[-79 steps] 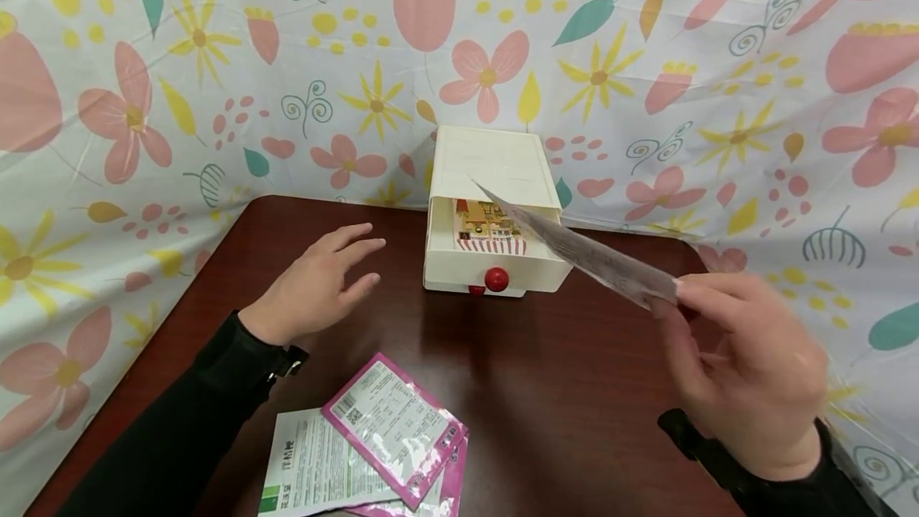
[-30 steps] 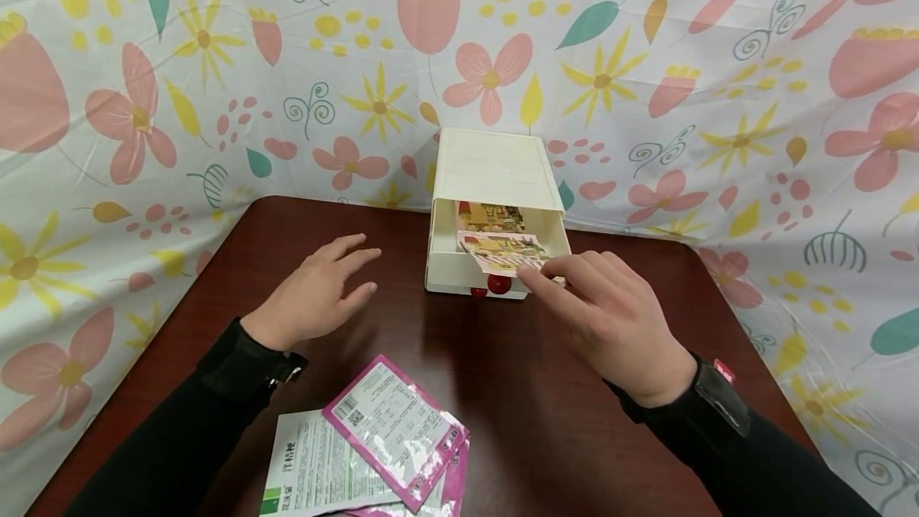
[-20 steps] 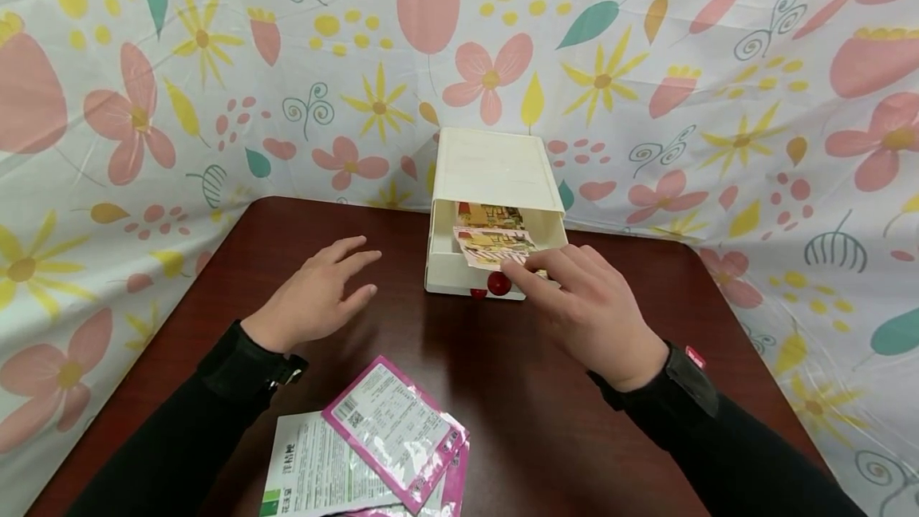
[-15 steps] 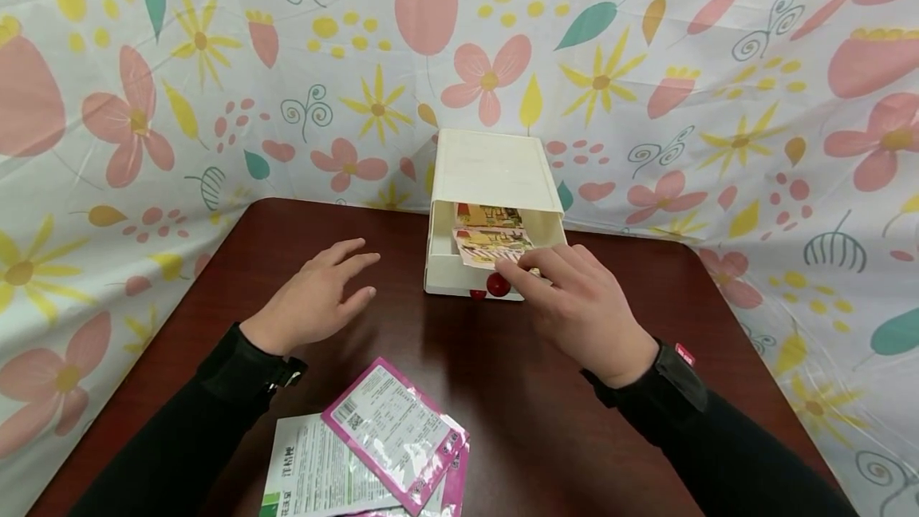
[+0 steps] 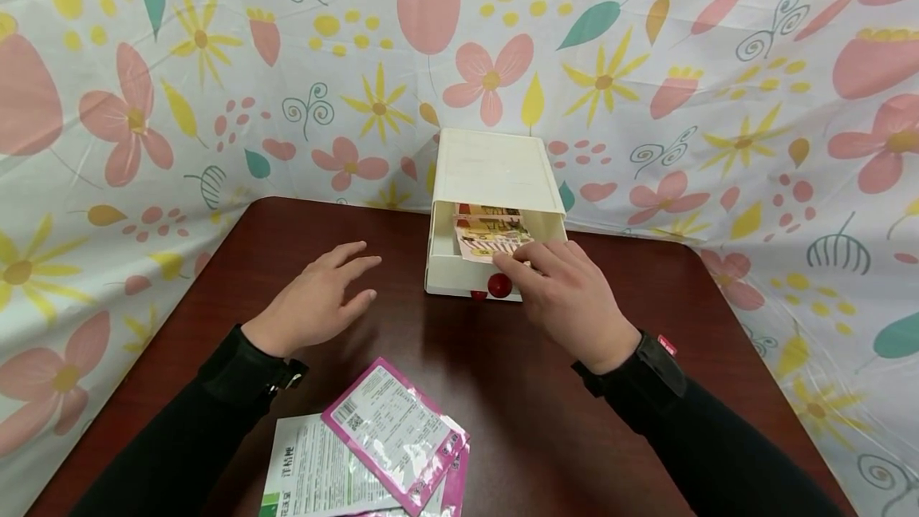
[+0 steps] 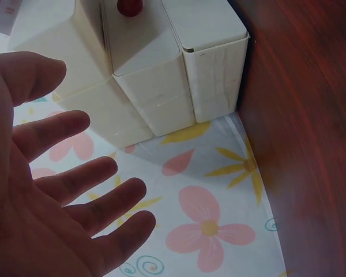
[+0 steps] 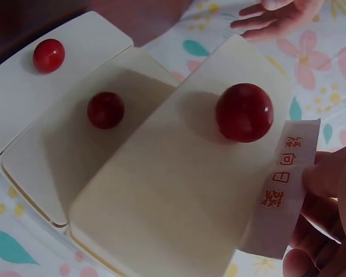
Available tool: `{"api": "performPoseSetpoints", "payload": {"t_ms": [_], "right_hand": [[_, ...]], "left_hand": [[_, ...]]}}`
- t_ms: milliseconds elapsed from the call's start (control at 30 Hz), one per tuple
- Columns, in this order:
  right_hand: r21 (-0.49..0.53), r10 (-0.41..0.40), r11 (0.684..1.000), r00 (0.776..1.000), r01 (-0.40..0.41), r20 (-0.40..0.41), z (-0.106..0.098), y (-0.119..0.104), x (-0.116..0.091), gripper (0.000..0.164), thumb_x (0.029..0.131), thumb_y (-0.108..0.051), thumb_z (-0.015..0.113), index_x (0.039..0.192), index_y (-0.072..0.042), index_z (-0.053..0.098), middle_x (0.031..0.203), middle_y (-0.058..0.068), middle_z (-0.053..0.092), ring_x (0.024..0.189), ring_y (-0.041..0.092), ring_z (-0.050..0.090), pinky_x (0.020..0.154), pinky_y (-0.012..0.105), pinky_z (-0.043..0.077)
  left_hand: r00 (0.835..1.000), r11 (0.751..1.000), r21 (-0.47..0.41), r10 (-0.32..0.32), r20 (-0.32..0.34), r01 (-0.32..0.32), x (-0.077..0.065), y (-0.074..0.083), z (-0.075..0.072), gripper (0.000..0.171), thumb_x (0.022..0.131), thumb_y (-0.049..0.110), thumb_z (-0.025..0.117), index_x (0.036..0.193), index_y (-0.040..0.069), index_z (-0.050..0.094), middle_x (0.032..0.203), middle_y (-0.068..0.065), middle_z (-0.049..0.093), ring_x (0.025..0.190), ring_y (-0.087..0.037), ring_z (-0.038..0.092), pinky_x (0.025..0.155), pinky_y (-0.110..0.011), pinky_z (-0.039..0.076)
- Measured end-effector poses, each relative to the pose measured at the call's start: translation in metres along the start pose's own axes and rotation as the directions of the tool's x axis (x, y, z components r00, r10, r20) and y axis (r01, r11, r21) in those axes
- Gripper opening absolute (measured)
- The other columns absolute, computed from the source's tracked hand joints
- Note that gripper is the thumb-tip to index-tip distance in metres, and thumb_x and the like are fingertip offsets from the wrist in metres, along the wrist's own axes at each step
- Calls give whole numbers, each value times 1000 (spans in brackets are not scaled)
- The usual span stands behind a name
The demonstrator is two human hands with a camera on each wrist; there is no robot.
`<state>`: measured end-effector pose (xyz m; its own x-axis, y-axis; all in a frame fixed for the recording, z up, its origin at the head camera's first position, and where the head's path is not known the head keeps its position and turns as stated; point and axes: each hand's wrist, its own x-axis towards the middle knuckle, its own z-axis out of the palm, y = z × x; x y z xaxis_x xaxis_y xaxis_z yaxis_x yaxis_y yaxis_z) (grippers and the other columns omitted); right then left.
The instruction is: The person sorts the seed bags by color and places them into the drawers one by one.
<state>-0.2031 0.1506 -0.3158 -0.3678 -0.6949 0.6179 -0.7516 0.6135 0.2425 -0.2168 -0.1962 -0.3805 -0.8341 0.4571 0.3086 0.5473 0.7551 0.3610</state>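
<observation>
My right hand (image 5: pixel 574 305) pinches a seed packet (image 5: pixel 483 244) by its near edge, thumb and fingers on either side. The packet carries a yellow-and-pink picture and leans into the pulled-out top drawer (image 5: pixel 455 271) of a cream drawer unit (image 5: pixel 495 166). In the right wrist view, red characters mark the packet's end strip (image 7: pixel 282 190), beside the drawer's red knob (image 7: pixel 244 112). Another picture packet (image 5: pixel 488 210) lies further inside, partly covered. Left of the unit, my left hand (image 5: pixel 312 297) hovers with fingers spread, holding nothing; the left wrist view shows its loose fingers (image 6: pixel 112 196).
Several pink and white packets (image 5: pixel 395 429) overlap near the front of the dark red-brown table (image 5: pixel 560 437). Two lower drawers (image 7: pixel 104 144) of the unit are pushed in. A flowered cloth (image 5: pixel 287 62) hangs behind.
My right hand has brought the packet from the right across to the drawer, turned its picture up, and slid it further in and down. My left hand has stayed almost still.
</observation>
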Motion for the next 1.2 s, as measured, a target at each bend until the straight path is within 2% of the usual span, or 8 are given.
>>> {"api": "performPoseSetpoints", "payload": {"t_ms": [167, 400, 633, 867, 1200], "right_hand": [[-3, 23, 1000, 1000, -23, 1, 5, 2, -1, 34, 83, 5, 69, 116, -7, 70, 98, 9, 66, 88, 29, 60, 68, 43, 44], [-8, 35, 999, 999, -35, 0, 8, 4, -4, 38, 82, -2, 75, 119, -5, 71, 106, 11, 71, 93, 30, 63, 70, 44, 44], [-17, 52, 999, 998, -51, 34, 10, 4, -6, 34, 85, -6, 69, 119, -3, 71, 109, 12, 71, 97, 30, 63, 75, 43, 44], [-38, 57, 998, 997, -55, 47, 12, 4, -7, 37, 84, -6, 72, 121, 0, 70, 109, 14, 72, 93, 31, 64, 76, 44, 44], [-35, 76, 997, 996, -74, 50, 8, 0, -6, 33, 89, -11, 66, 120, -1, 70, 113, 15, 70, 101, 31, 62, 80, 46, 44]], "left_hand": [[1000, 1000, 0, 2, 0, -2, 0, 0, 0, 53, 98, 26, 65, 144, 5, 52, 152, -20, 37, 134, -39, 42, 105, -57, 36], [1000, 1000, -4, -3, 6, 3, 0, 0, 2, 53, 98, 27, 65, 144, 5, 52, 153, -19, 36, 134, -38, 42, 104, -55, 40], [1000, 1000, -9, 0, 3, 0, -1, 0, 3, 53, 98, 27, 65, 144, 5, 53, 153, -19, 37, 134, -37, 42, 104, -54, 40], [1000, 1000, -17, 4, 8, -4, -2, 0, 4, 52, 98, 26, 65, 144, 4, 53, 153, -20, 36, 135, -37, 41, 105, -54, 38], [1000, 1000, -11, 12, -4, -12, 1, 1, 0, 52, 98, 25, 65, 143, 4, 53, 152, -20, 36, 133, -37, 42, 103, -53, 41]]}}
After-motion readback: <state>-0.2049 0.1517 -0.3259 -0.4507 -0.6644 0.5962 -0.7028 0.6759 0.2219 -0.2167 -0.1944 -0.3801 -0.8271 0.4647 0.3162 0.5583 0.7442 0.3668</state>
